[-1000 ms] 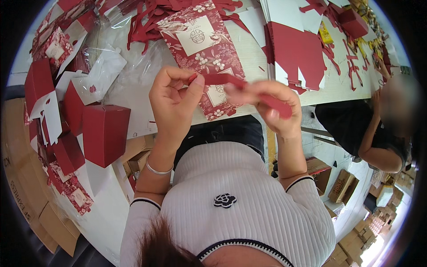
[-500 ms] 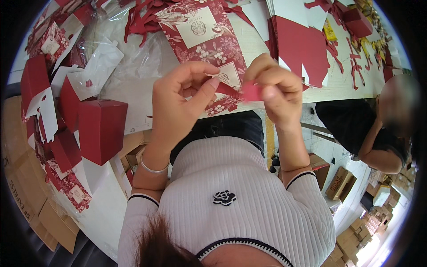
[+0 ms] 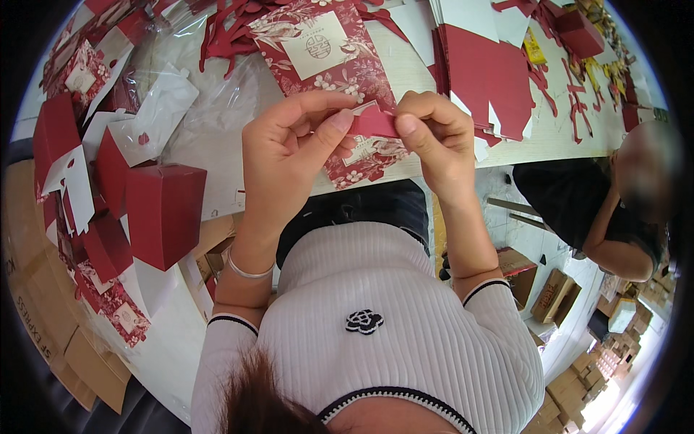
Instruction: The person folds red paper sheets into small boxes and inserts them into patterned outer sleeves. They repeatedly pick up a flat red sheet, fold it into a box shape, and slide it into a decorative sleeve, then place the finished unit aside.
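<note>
A short piece of red ribbon (image 3: 374,124) is stretched between my two hands above the table edge. My left hand (image 3: 293,141) pinches its left end between thumb and forefinger. At the other end, my right hand (image 3: 439,137) grips it with thumb and curled fingers. Under the ribbon lies a flat red floral-printed sheet (image 3: 365,61) with cream panels, partly hidden by my hands. Its near end reaches the table's front edge.
Folded red boxes (image 3: 165,213) and white-lined card pieces crowd the left side, beside crumpled clear plastic (image 3: 228,90). Red ribbons (image 3: 231,32) heap at the back. Flat red card blanks (image 3: 488,79) stack at right. A person (image 3: 593,202) sits beyond, near cardboard boxes (image 3: 555,298).
My right hand has shifted slightly left and the ribbon now lies flatter and wider between my hands. Before, it was twisted and blurred at the right end.
</note>
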`<state>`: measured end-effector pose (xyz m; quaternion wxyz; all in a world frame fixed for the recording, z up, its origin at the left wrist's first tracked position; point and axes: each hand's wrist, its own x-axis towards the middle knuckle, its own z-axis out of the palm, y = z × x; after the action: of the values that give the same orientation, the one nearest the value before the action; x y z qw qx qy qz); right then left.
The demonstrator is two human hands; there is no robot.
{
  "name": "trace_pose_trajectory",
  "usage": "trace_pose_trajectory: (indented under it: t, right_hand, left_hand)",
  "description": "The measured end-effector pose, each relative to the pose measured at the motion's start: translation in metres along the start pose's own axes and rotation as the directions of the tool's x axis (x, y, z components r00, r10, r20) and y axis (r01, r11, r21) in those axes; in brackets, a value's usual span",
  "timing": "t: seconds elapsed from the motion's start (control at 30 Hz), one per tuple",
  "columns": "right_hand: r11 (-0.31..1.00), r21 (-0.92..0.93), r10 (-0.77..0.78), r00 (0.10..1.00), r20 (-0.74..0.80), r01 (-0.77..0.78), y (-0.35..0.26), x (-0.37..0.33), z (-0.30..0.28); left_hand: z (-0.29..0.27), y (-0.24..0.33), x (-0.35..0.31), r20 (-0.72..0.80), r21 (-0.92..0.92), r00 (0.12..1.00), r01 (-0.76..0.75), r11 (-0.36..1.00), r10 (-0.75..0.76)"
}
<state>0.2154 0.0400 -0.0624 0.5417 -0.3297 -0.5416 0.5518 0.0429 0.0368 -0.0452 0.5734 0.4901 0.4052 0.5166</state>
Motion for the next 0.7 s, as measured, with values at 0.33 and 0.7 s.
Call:
trace_pose_trajectory:
  t: [0.33, 0.7]
  right_hand:
    - [0.960, -0.279, -0.027, 0.999, -0.020, 0.020, -0.004, 0.000, 0.005]
    - [0.749, -0.617, -0.286, 0.958, 0.031, 0.244, -0.017, -0.002, 0.015]
  left_hand:
    - [0.004, 0.000, -0.007, 0.117, -0.020, 0.991, -0.068, 0.997, 0.070]
    - [0.001, -0.005, -0.012, 0.071, 0.127, 0.996, -0.054, 0.990, 0.045]
